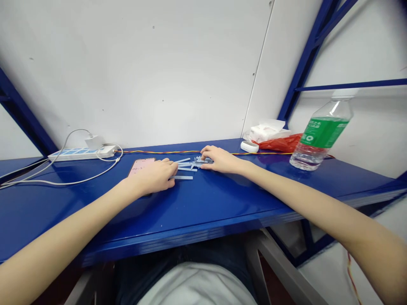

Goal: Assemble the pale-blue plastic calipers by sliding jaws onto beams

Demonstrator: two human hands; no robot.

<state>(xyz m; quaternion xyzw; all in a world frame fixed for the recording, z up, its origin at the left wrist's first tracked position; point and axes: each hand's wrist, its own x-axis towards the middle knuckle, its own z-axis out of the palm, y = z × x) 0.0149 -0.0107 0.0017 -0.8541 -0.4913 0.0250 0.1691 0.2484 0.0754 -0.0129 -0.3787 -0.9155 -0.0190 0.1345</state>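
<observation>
Several pale blue plastic strips (187,166) lie in a loose heap on the blue table (203,207), between my two hands. My right hand (219,160) is palm down, its fingertips over the right end of the heap. My left hand (155,176) rests at the heap's left side, fingers curled and close to a longer strip (183,177). That hand covers most of a pink-screened phone (140,166). Whether either hand grips a strip is hidden.
A white power strip (81,154) with a plugged-in charger and white cables sits at the left. An orange-yellow wire (159,151) runs along the back. At the right stand a water bottle (319,135), tissues (267,131), a red bag (281,143) and a white case (249,146).
</observation>
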